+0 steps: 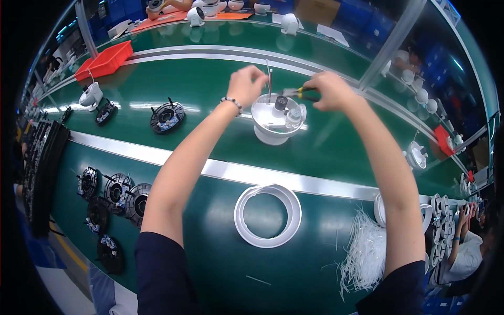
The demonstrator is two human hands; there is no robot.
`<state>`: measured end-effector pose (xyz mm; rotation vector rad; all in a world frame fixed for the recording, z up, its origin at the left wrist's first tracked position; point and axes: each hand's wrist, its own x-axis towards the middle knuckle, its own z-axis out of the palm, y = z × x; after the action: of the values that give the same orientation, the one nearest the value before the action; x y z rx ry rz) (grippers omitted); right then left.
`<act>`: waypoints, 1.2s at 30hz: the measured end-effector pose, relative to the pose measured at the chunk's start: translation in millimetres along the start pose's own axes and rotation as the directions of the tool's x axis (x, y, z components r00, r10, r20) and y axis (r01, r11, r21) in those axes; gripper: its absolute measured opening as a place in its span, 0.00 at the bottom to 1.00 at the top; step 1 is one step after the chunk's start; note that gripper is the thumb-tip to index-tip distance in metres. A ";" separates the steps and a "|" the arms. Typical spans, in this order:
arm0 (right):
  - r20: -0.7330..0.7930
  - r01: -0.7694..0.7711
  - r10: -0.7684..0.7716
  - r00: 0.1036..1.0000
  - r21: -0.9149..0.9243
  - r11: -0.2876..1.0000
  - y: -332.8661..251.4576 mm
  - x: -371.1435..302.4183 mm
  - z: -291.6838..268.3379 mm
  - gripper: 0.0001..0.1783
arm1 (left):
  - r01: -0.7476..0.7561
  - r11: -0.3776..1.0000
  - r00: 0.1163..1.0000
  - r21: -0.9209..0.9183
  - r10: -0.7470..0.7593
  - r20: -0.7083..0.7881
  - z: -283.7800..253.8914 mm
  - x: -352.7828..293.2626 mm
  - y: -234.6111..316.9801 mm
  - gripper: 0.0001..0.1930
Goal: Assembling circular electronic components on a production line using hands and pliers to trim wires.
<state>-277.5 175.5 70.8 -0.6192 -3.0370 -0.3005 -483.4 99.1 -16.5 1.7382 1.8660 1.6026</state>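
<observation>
A white round camera housing (pixel 270 137) stands on the green bench, its open top showing a dark cylindrical lens part (pixel 281 102) and a clear dome-like piece (pixel 294 116). Thin wires (pixel 270 81) rise from it. My left hand (pixel 247 86), slightly blurred, is closed in a pinch beside these wires; what lies between its fingertips is hidden. In my right hand (pixel 332 90) are side cutters (pixel 301 93) with yellow and black handles, their jaws pointing left, just above the lens part. Nearer me lies a white ring (pixel 240 216).
Several black round bases with circuit parts (pixel 168 116) lie at left. A pile of white cable ties (pixel 365 252) is by my right forearm. A red tray (pixel 107 60) sits at the far left. A metal strip (pixel 247 172) crosses the bench; another person (pixel 467 257) is at far right.
</observation>
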 end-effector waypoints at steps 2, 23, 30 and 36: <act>-0.272 -0.035 0.051 0.961 0.064 0.997 24.9 -35.7 -8.9 0.21 | 0.053 0.925 0.984 -0.376 -0.112 -0.138 -8.9 1.4 24.9 0.07; -0.124 0.168 -0.117 0.985 0.576 0.800 -287.7 -269.8 5.2 0.40 | 0.312 0.825 0.872 -0.471 -0.446 -0.203 -220.8 -410.9 124.6 0.11; -0.238 0.302 -0.208 0.949 0.496 0.814 -289.5 -258.5 38.2 0.28 | 0.664 0.635 0.040 -0.394 -0.557 -0.830 -327.6 -739.4 66.7 0.08; -0.174 0.397 -0.374 0.911 0.120 0.910 -334.9 -216.8 32.7 0.39 | 0.945 0.039 -0.312 -0.323 -0.176 -0.934 -363.0 -921.5 55.6 0.08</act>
<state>-208.3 -203.9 -36.6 0.0219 -2.9760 -0.1098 -396.2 -844.3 -310.2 -1.3191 3.0810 1.1083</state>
